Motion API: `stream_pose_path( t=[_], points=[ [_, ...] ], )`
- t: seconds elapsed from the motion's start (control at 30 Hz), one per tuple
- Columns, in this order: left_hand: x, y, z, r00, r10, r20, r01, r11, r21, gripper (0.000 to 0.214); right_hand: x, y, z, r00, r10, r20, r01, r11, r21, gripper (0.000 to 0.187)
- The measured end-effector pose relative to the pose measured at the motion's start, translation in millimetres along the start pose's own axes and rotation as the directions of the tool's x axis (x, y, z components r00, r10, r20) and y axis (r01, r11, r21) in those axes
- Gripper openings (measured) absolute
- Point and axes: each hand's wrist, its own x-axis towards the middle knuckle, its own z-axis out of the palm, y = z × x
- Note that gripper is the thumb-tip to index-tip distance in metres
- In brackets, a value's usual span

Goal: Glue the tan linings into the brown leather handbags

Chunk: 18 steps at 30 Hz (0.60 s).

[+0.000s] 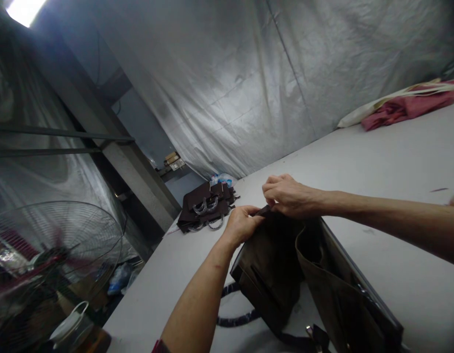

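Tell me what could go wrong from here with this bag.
The left hand and right hand hold the bag by its edge, which might slip or get pulled crooked. The handle loops out sideways and could catch if the bag shifts. The metal clasp might scratch something.

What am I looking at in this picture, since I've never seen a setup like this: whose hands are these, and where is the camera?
There is no machine here. One person works bare-handed, and a camera worn on the head looks forward and down, so the arms reach in from the bottom and right edges. The left hand and right hand grip the upper edge of an open dark bag on a pale table. Farther back on the table lie more dark bags, and red cloth lies off to the right. A fan stands at the left.
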Motion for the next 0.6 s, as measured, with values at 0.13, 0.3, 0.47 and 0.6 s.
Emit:
stream_pose_path(
  t=[0.13, 0.3, 0.47, 0.6],
  points=[
    [0, 1, -0.3, 1.0, -0.022, -0.018, 0.023, 0.999, 0.034, 0.027, 0, -3, -1, 0.998, 0.008, -0.056, -0.009, 1.0, -0.023, 0.008],
    [-1, 3, -3.4, 0.999, 0.017, -0.041, -0.012, 0.991, 0.137, 0.023, 3, -5, 2, 0.997, 0.073, -0.035, -0.075, 0.994, -0.081, 0.012],
    [3, 4, -4.7, 0.996, 0.086, -0.014, -0.081, 0.972, 0.222, 0.018, 7, -8, 4, 0.997, 0.081, -0.02, -0.083, 0.992, -0.1, 0.014],
    [9, 7, -4.5, 0.993, 0.092, -0.073, -0.07, 0.963, 0.259, 0.023, 11, -8, 2, 0.982, 0.187, 0.013, -0.187, 0.978, 0.092, 0.017]
  ],
)
